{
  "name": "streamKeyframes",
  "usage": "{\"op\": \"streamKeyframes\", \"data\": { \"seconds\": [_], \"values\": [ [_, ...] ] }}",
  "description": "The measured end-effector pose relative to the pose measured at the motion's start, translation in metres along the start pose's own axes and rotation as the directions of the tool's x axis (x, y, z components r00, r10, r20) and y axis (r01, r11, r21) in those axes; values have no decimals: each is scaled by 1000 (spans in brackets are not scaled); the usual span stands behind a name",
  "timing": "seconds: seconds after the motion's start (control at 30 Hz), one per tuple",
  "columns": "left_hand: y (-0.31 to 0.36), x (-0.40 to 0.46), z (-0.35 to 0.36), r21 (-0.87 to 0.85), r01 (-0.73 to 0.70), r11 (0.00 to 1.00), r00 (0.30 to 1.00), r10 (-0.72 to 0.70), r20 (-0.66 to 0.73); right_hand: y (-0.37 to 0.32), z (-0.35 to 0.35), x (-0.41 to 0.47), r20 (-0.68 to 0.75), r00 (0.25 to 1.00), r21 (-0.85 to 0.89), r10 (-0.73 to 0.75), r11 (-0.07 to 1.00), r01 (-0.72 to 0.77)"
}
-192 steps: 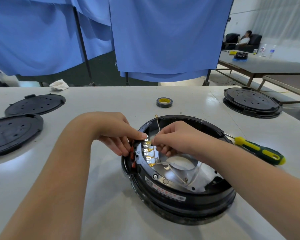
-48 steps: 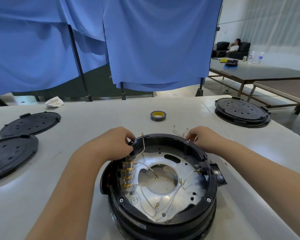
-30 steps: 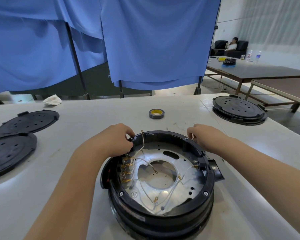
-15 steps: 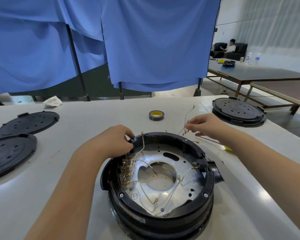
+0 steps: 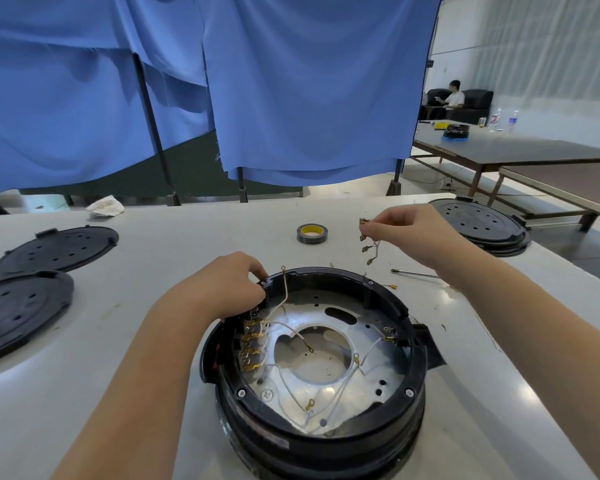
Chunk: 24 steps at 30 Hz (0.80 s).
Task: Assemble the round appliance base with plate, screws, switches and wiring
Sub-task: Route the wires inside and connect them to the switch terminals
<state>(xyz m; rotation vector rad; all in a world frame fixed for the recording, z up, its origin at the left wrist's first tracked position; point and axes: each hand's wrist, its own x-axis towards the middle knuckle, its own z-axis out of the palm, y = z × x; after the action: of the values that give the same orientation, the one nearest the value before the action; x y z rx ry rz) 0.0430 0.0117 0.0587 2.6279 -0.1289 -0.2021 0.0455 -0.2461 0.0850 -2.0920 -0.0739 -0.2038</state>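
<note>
1. Black plastic forms the round appliance base, which sits on the pale grey table directly in front of the person, open side up, with a silver metal plate seated inside it and white wires lying loose across that plate.
2. At the base's far-left rim the left hand is closed on the black edge, fingertips pinching just beside an upright white wire with a brass ring end; it looks to be steadying the base.
3. Raised above the table, beyond and to the right of the base, the right hand pinches a small bundle of thin wires with brass terminals between thumb and fingertips; the bundle hangs roughly straight down, its long axis near vertical.
4. From that pinch the base lies nearer the person and to the left, with the row of brass switch terminals on its left inner wall, right under the left hand.
5. My judgement: the bundle must travel down and leftward, and its dangling ends could snag the rim.
6. Nearby lie a black-and-yellow tape roll and a thin metal screwdriver shaft, both untouched.
</note>
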Motion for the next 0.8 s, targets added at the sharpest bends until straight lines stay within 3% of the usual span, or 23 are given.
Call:
{"op": "streamKeyframes", "data": {
  "seconds": [0.23,0.37,0.5,0.73,0.8],
  "values": [
    [3,-6,-5,-8,-80,997,997,80,6,-24,18,-13,81,993,53,-82,996,77],
    [21,-20,-12,-195,-281,940,960,274,-64,-26,31,-22,132,990,204,-52,979,24],
    [37,-28,-10,-311,-387,868,922,366,-126,-28,41,-30,200,980,292,9,954,-68],
    [32,-25,-9,-255,-321,912,945,289,-155,-29,48,-35,319,943,374,101,900,-223],
    [28,-24,-11,-263,-298,918,952,264,-156,-29,44,-36,312,945,354,96,912,-210]
  ]
}}
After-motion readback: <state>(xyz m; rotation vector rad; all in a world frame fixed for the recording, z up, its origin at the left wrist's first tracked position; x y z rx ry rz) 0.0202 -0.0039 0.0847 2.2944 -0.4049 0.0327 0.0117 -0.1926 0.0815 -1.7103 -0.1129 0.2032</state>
